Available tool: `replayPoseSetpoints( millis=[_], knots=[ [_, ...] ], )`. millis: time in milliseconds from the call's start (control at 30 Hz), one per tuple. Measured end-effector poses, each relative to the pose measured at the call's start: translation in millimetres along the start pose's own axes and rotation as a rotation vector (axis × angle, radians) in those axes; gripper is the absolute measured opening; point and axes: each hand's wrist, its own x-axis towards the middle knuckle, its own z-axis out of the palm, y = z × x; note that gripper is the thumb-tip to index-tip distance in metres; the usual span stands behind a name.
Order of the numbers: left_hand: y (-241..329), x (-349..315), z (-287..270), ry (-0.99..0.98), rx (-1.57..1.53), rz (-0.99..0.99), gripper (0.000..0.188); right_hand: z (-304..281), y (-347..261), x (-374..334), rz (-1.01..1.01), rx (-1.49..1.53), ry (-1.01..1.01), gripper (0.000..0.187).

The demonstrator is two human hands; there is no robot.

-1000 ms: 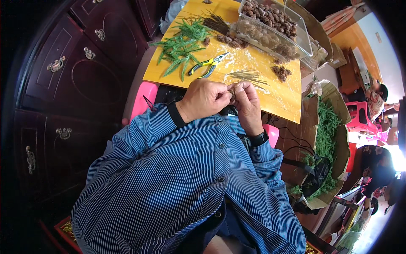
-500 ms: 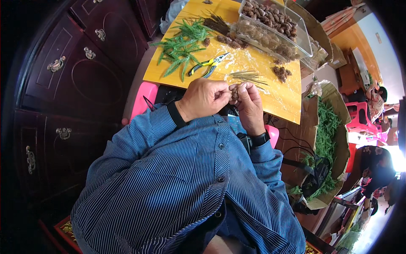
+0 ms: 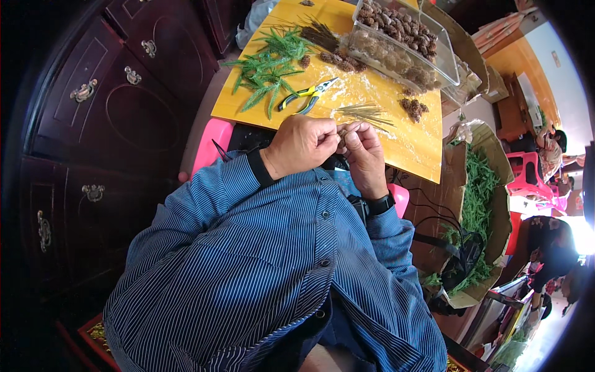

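Observation:
Both of my hands meet just above the near edge of the yellow tabletop (image 3: 297,124). Between the fingers of my right hand (image 3: 370,160) is a small brown pine cone (image 3: 343,137), mostly covered by the fingertips. My left hand (image 3: 299,146) is closed in a pinch right beside the cone; whatever its fingers grip there is hidden. Just beyond the hands lies a loose bundle of thin wire-like stems (image 3: 364,112). Pliers with yellow and black handles (image 3: 308,93) rest on the table beyond my left hand, jaws pointing away.
Green artificial pine sprigs (image 3: 266,68) cover the table's left side. Dark thin stems (image 3: 319,34) and loose pine cones (image 3: 342,61) lie farther back, near a clear plastic bin (image 3: 449,68) of cones. A cardboard box (image 3: 455,186) of greenery (image 3: 478,186) stands at the right; dark cabinets (image 3: 105,124) at the left.
My right fingers have shifted slightly around the pine cone, covering more of it. My left hand stays almost in place, and the items on the table lie as before.

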Motion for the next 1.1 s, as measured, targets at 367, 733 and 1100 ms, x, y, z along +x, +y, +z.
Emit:
replayPoseSetpoints(
  millis=[367, 733, 1100],
  knots=[
    [-0.1, 1.7, -3.4, -0.118, -0.234, -0.084, 0.012, -14.9, -7.5, -0.7, 0.092, 0.258, -0.127, 0.012],
    [-0.5, 4.9, -8.1, -0.130, -0.184, -0.024, 0.007, -14.3, -12.4, -1.0, 0.191, 0.366, -0.207, 0.014],
    [0.1, 12.4, -17.6, -0.142, -0.209, 0.006, 0.009, -16.3, -12.0, -1.5, 0.192, 0.342, -0.233, 0.018]
  ],
)
